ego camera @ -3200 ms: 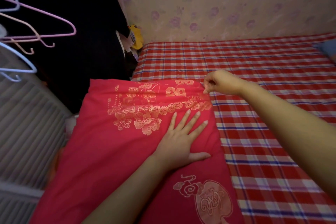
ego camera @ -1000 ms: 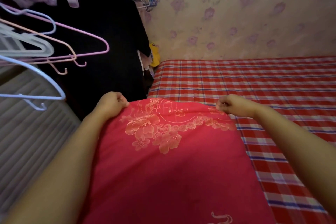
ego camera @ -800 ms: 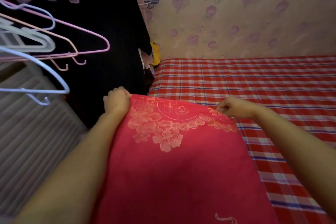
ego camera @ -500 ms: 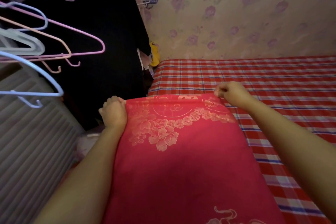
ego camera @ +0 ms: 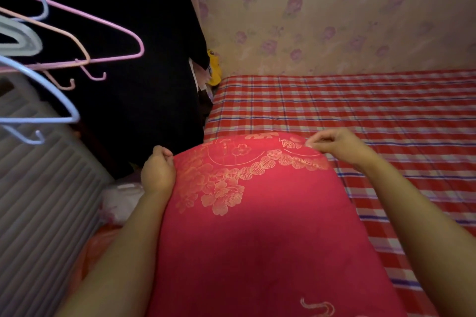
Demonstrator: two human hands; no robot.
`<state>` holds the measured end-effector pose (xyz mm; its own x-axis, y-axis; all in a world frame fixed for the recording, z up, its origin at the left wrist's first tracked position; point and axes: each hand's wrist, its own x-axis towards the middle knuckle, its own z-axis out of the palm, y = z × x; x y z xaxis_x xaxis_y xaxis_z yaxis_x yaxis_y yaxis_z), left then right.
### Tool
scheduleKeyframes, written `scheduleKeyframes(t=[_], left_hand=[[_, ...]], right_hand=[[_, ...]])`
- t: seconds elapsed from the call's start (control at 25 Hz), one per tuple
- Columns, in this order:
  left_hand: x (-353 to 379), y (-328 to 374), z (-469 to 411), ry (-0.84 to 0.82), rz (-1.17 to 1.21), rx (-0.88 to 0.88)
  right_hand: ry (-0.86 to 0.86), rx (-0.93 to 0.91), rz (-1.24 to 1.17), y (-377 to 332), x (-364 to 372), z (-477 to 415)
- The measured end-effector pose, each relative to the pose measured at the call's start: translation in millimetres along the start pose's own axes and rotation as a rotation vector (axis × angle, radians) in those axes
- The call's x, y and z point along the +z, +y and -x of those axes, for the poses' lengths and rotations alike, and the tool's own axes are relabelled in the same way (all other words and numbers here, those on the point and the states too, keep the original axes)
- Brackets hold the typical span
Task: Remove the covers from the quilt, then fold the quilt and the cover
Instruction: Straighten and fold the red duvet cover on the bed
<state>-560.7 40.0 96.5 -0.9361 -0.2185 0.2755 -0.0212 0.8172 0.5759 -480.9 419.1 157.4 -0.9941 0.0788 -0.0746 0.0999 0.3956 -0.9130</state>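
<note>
– Red cover (ego camera: 257,226): report appearance.
– On my feed it is deep red fabric printed in pale gold. A cluster of large flowers sits towards its far left. A chain of netted ovals curves across the far end, and a curled motif is cut off by the bottom of the view. The surface is smooth and bulges upward at the far end. I cannot tell whether a quilt is inside.
– Location?
– It lies along the left edge of the bed (ego camera: 386,116), on the red checked sheet. Its left side runs out past that edge. Its far end stops well short of the bed's far edge.
– Orientation and long axis?
– The long axis runs from the person towards the bed's far edge. The narrow far end points at the flowered wall (ego camera: 334,20). The near end leaves my view at the bottom.
– Grip state, each hand?
– Left hand (ego camera: 157,171): fingers curled tight round the cover's far left corner, back of the hand up. Right hand (ego camera: 337,145): thumb and fingertips pinch the far right corner, a narrow grip on the fabric. One forearm lies along each long side.
– Surroundings?
– A black garment (ego camera: 144,85) hangs beside the bed's far left corner. Pastel hangers (ego camera: 77,41) occupy the upper left of my view. A yellow object (ego camera: 213,67) shows between the garment and the wall. A white ribbed panel (ego camera: 38,188) stands left of the bed.
</note>
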Motion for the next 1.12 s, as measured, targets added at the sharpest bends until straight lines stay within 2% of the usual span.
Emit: scheduleKeyframes(t=[0.2, 0.28, 0.36, 0.48, 0.52, 0.6, 0.68, 0.72, 0.8, 0.88, 0.96, 1.04, 1.12], left_hand=[[2, 0, 5, -0.120, 0.001, -0.094], [2, -1, 7, -0.123, -0.003, -0.095], [1, 0, 9, -0.094, 0.004, -0.085], [-2, 4, 16, -0.039, 0.022, -0.007], [-3, 7, 17, -0.014, 0.012, 0.022], [-5, 9, 17, 0.028, -0.024, 0.044], [-5, 3, 13, 0.008, -0.061, -0.066], [-6, 0, 10, -0.048, -0.057, -0.176], [-11, -5, 11, -0.168, 0.052, -0.328], [-17, -4, 15, -0.134, 0.178, -0.281], [-26, -1, 12, -0.032, 0.273, -0.259], [-34, 5, -1, 0.025, 0.453, -0.343], [-48, 19, -24, -0.030, 0.618, -0.519]], right_hand=[[-0.219, 0.080, 0.368, -10, -6, -7], [-0.346, 0.035, 0.652, -17, 0, -10], [-0.330, -0.034, 0.784, -24, 1, -12], [-0.004, -0.094, 0.600, -22, -11, -15], [0.097, -0.095, 0.591, -18, -11, -17], [0.186, -0.004, 0.656, 1, 4, -22], [0.263, 0.108, 0.674, 18, 23, -25], [0.329, 0.096, 0.667, 22, 28, -26], [0.420, -0.045, 0.676, 20, 26, -30], [0.415, -0.116, 0.632, 8, 20, -36], [0.380, -0.050, 0.407, 0, 20, -45], [0.328, 0.009, 0.168, -8, 23, -53], [0.220, -0.001, -0.193, -25, 15, -59]])
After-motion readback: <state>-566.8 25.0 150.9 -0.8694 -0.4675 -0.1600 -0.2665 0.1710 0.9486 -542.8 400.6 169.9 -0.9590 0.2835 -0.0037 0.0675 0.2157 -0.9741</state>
